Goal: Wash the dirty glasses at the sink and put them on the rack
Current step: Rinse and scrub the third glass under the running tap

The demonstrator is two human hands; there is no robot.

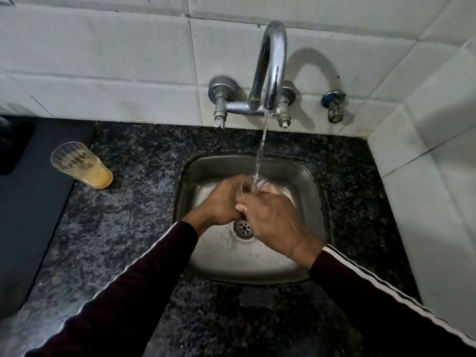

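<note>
Both hands meet over the steel sink point(313, 181), w/ a clear glass point(253, 186) between them, mouth up under the water stream point(261, 153). Left hand point(222, 202) is curled round the glass from the sink's left side, gripping it; right hand point(273, 217) wraps it from the right, fingers curled over the glass wall, thumb side toward the left hand. So both hands are grasping the same glass, directly above the sink's drain point(243, 228), approx. mid-basin. The stream drops from the curved chrome tap point(274, 65), which is wall-mounted behind the sink, and lands in or at the rim of the glass; can't tell exactly, since the glass is see-through & partly hidden by fingers. A second glass, the dirty glass point(81, 164), stands on the dark speckled counter point(134, 202) well to the sink's left, upright, w/ orange-brown residue at its bottom and streaks up its wall; it touches neither hand. Just left of that is a dark flat mat point(33, 215), the dirty glass at its edge. A small valve point(334, 106) sits on the white tiled wall point(103, 73) behind the sink, to the tap's right. Dark sleeves w/ white stripes cover both forearms.
</note>
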